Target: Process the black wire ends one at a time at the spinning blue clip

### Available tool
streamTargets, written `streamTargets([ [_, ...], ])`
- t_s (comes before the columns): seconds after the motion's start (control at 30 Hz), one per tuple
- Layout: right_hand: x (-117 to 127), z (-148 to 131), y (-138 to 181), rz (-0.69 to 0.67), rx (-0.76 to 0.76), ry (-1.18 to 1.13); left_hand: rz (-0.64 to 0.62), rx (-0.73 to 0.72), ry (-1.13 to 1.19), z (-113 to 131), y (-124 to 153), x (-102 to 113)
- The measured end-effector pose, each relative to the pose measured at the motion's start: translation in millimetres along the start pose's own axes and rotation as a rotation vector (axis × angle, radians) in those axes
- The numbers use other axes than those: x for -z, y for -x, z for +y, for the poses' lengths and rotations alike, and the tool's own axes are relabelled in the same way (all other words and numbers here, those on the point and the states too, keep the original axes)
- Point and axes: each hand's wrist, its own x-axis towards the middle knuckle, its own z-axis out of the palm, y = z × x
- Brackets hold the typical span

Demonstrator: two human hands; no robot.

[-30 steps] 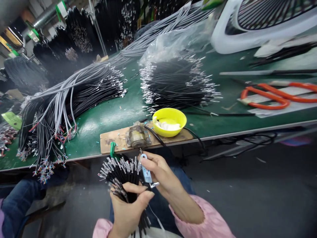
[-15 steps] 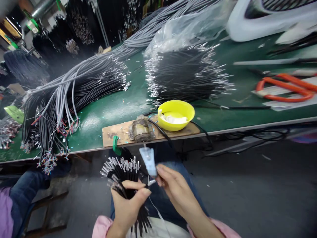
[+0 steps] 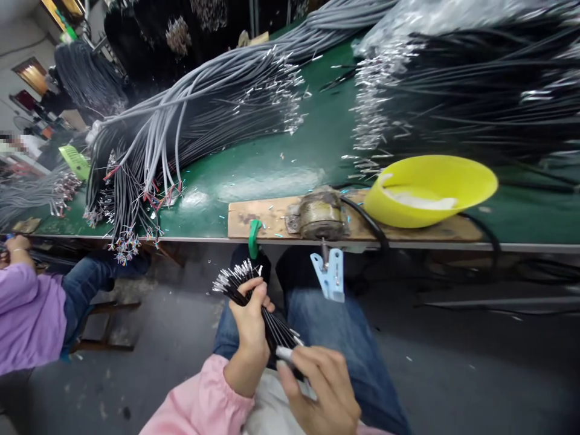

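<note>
My left hand (image 3: pixel 250 320) is closed around a bundle of thin black cables (image 3: pixel 276 329), held at a slant over my lap. Their bright, silvery ends (image 3: pixel 235 277) fan out above my fingers. My right hand (image 3: pixel 322 386), blurred, is by the lower end of the bundle with its thumb and fingers drawn together. A small whitish piece (image 3: pixel 284 353) shows at those fingertips; I cannot make out what it is. In front of my hands, a light blue clothespin (image 3: pixel 333 277) is on the shaft of a small motor (image 3: pixel 321 214).
The motor sits on a wooden board (image 3: pixel 272 220) at the table edge, with a green clamp (image 3: pixel 254 237) and a yellow bowl (image 3: pixel 435 208) of white stuff. Grey cables (image 3: pixel 190 90) and black cables (image 3: pixel 462 90) cover the green table (image 3: pixel 254 181). A person in purple (image 3: pixel 34 314) sits left.
My view has turned left, so the table things appear farther right. My right hand has come away from the clothespin, down to the lower end of the bundle. The left hand keeps its hold.
</note>
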Motion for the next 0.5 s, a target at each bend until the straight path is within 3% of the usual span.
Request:
streamTargets([
  [0.33, 0.0, 6.9, 6.5, 0.124, -0.064, 0.086, -0.007, 0.03, 0.091, -12.7, 12.5, -4.9],
  [0.5, 0.4, 13.7, 45.2, 0.117, -0.379, 0.034, 0.092, -0.017, 0.157, 10.7, -6.1, -6.8],
])
